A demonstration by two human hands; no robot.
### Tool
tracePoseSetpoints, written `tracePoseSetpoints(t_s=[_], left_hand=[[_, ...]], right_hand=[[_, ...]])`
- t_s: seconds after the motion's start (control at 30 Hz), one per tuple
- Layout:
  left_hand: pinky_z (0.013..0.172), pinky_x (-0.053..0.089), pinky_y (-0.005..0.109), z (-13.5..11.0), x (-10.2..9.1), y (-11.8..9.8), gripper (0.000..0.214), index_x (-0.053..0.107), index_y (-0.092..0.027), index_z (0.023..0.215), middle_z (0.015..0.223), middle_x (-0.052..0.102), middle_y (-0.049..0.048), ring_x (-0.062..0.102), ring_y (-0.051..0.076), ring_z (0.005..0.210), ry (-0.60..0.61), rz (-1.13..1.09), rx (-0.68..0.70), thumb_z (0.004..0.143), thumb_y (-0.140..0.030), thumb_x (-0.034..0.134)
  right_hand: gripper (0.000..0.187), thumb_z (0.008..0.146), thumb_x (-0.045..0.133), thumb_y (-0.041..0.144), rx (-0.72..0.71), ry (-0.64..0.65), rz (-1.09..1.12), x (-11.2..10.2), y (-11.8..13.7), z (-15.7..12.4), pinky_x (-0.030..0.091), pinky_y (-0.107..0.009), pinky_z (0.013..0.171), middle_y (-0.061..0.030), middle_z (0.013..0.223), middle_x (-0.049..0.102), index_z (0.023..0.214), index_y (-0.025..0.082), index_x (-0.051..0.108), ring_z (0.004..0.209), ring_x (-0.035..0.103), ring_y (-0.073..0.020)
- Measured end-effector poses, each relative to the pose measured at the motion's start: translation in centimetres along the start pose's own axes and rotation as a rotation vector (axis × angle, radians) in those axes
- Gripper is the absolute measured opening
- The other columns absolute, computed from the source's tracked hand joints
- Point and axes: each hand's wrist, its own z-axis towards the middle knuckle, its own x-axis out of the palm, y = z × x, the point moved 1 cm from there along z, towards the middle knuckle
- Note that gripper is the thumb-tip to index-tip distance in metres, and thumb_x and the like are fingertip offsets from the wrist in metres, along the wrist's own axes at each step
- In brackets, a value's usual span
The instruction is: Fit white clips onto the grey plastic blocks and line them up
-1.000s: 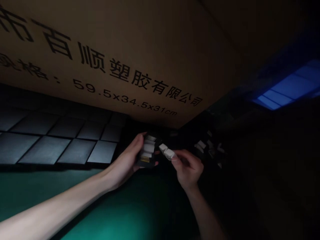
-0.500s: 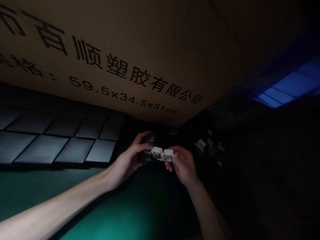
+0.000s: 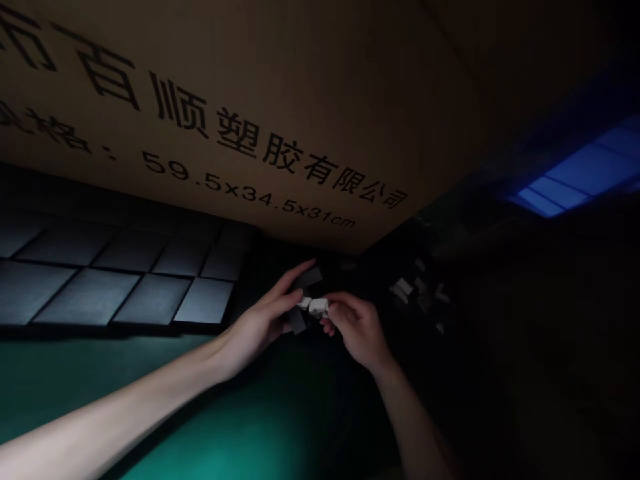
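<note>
My left hand [image 3: 263, 323] holds a flat dark piece [image 3: 306, 279] between its fingers, with a second dark part [image 3: 296, 321] showing below them. My right hand [image 3: 356, 328] pinches a small white plastic piece [image 3: 318, 307] at its fingertips. That white piece meets the dark piece between my hands, though the dim light hides exactly how they join. Part of each object is hidden by my fingers.
A large cardboard carton [image 3: 250, 113] printed with black Chinese text and 59.5x34.5x31cm fills the top. Dark grey gridded panels [image 3: 125, 283] lie left, a green surface [image 3: 210, 427] lies below, and several small white pieces [image 3: 404, 288] lie right in shadow.
The white piece looks smaller and has moved left, further in among the dark parts. My hands have drawn closer together, and the dark strips now stand out around my left fingers.
</note>
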Motion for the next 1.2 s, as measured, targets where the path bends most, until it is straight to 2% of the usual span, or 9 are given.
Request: tracePoseSetpoints(t_s=[0.13,0.27,0.43,0.53,0.63,0.77,0.87,0.97,1.2], left_hand=[[0.088,0.041,0.035,-0.2,-0.1,-0.1,0.060,0.042,-0.043,0.148,0.120,0.066,0.0008,0.057,0.023,0.108,-0.068,0.105,0.000,0.091,-0.047,0.059],[0.091,0.042,0.034,-0.2,0.0,-0.2,0.059,0.046,-0.039,0.145,0.121,0.066,0.0003,0.057,0.023,0.114,-0.054,0.109,0.013,0.088,-0.036,0.061],[0.089,0.046,0.036,-0.3,-0.3,-0.2,0.055,0.047,-0.040,0.142,0.128,0.063,0.0005,0.059,0.025,0.114,-0.092,0.319,0.040,0.089,-0.038,0.060],[0.107,0.040,0.041,-0.4,-0.3,-0.1,0.052,0.047,-0.039,0.143,0.138,0.059,0.0013,0.053,0.027,0.128,-0.096,0.511,0.133,0.093,-0.043,0.058],[0.117,0.033,0.041,-0.4,-0.2,0.3,0.048,0.047,-0.039,0.143,0.147,0.051,0.0012,0.046,0.026,0.137,-0.071,0.673,0.281,0.096,-0.042,0.055],[0.116,0.037,0.036,-0.4,-0.1,0.7,0.046,0.048,-0.041,0.143,0.151,0.045,-0.0005,0.043,0.023,0.140,-0.035,0.799,0.394,0.098,-0.036,0.053],[0.116,0.039,0.039,-0.5,-0.2,0.8,0.047,0.049,-0.043,0.143,0.153,0.042,-0.0002,0.041,0.025,0.142,-0.009,0.839,0.410,0.097,-0.035,0.055],[0.117,0.038,0.043,-0.6,-0.3,0.7,0.047,0.049,-0.042,0.143,0.152,0.042,0.0016,0.041,0.027,0.142,-0.018,0.836,0.428,0.097,-0.037,0.056],[0.116,0.038,0.039,-0.5,-0.5,0.9,0.048,0.049,-0.045,0.142,0.152,0.041,-0.0006,0.041,0.026,0.141,-0.020,0.843,0.452,0.096,-0.037,0.059]], right_hand=[[0.018,0.091,0.067,0.038,-0.137,-0.002,-0.204,-0.2,0.7,-0.2,0.057,-0.026,0.070,-0.0028,0.096,0.073,0.102,0.027,0.075,0.077,0.069,-0.0139],[0.017,0.092,0.066,0.038,-0.198,-0.004,-0.303,-0.4,1.1,-0.2,0.057,-0.029,0.077,-0.0026,0.094,0.072,0.102,0.027,0.075,0.082,0.069,-0.0154],[0.031,0.091,0.064,0.052,-0.117,0.061,-0.172,-0.7,1.0,-0.2,0.057,-0.027,0.072,-0.0037,0.095,0.072,0.104,0.026,0.075,0.081,0.069,-0.0158],[0.046,0.087,0.061,0.064,-0.052,0.106,-0.055,-0.5,1.0,-0.2,0.056,-0.027,0.068,-0.0040,0.088,0.073,0.100,0.023,0.076,0.075,0.069,-0.0160],[0.033,0.083,0.071,0.055,0.042,0.056,-0.030,-0.2,0.9,0.0,0.056,-0.027,0.076,-0.0020,0.087,0.074,0.091,0.023,0.075,0.082,0.070,-0.0165],[0.021,0.081,0.078,0.039,0.115,0.053,0.015,0.1,0.9,0.1,0.055,-0.028,0.083,-0.0004,0.095,0.074,0.095,0.025,0.074,0.091,0.070,-0.0164],[0.026,0.081,0.077,0.036,0.139,0.101,0.079,0.2,1.1,0.1,0.056,-0.029,0.087,-0.0011,0.103,0.075,0.105,0.026,0.073,0.096,0.071,-0.0169],[0.026,0.082,0.077,0.036,0.135,0.115,0.082,0.1,1.4,0.1,0.057,-0.032,0.090,-0.0021,0.104,0.075,0.105,0.025,0.075,0.099,0.071,-0.0184],[0.028,0.080,0.078,0.036,0.116,0.097,0.012,0.0,1.2,0.0,0.057,-0.035,0.091,-0.0020,0.103,0.076,0.105,0.025,0.076,0.099,0.071,-0.0202]])
